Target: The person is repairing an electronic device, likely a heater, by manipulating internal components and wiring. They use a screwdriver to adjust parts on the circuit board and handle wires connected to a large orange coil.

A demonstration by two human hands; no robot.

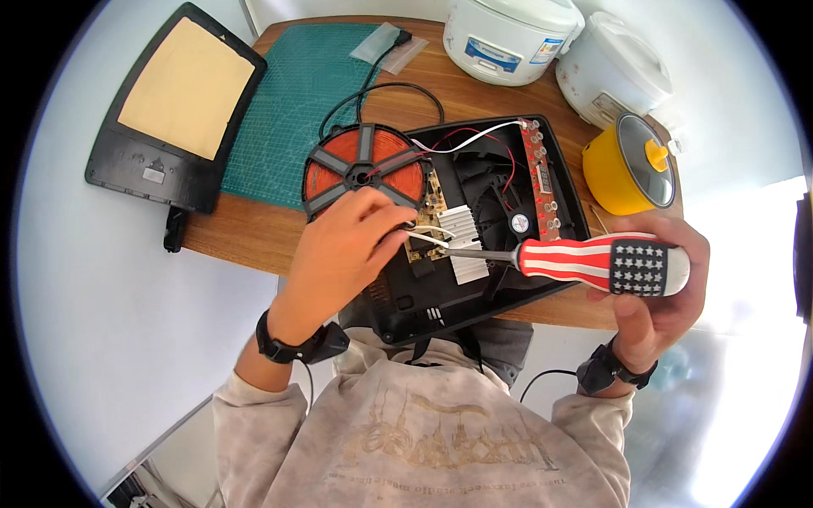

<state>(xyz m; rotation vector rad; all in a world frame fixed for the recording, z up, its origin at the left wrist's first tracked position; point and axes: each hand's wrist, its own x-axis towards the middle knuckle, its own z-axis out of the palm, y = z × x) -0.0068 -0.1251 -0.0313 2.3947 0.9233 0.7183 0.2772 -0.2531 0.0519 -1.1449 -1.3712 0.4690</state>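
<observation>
In my right hand (669, 267) is a screwdriver (563, 259) with a red-and-white striped handle and a dark band of stars. Its shaft points left, and the tip is by the white wires (430, 237) over the circuit board (434, 199). My left hand (347, 241) has its fingers pinched at the wires' ends, beside the copper induction coil (360, 169). The coil rests partly on the black housing (406, 309) of an opened induction cooker. Inside it are a silver heat sink (464, 245), a black fan (495, 186) and a red button board (539, 182).
A green cutting mat (279, 102) covers the table's left part, with a black cover panel (135, 161) leaning over its edge. Two white rice cookers (508, 38) and a yellow pot (611, 169) stand at the back right. A power cord (364, 93) and plastic bag (385, 46) lie behind the coil.
</observation>
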